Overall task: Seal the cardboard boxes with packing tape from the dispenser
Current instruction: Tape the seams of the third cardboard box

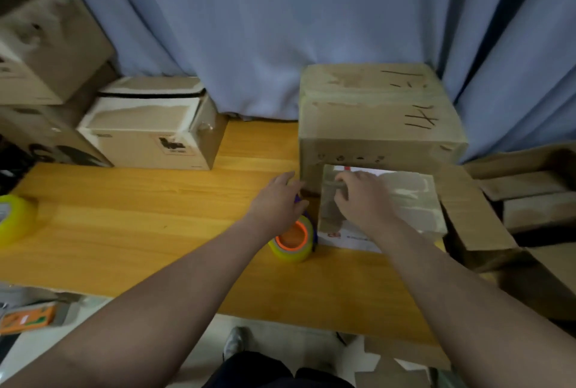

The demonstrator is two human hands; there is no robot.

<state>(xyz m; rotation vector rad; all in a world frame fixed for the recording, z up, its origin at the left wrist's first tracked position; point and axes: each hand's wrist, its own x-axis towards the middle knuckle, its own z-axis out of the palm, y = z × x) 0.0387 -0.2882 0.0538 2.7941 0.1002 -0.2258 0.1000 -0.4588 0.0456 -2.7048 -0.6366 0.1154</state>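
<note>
Small box (405, 200) on bench (156, 216), 3 o'clock of tape dispenser (294, 239); right hand (363, 200), fingers curled on its far edge. Left hand (276, 200), fingers lying over the dispenser handle (grip unclear). Risk: a loose hold there lets tape run crooked or wrinkle.

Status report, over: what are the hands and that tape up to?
Left hand over the tape dispenser, hold unclear. Right hand on the small box, fingers curled. Large box close behind.

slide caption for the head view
Right hand on a small tape-covered cardboard box, left hand over the yellow tape dispenser.
</note>
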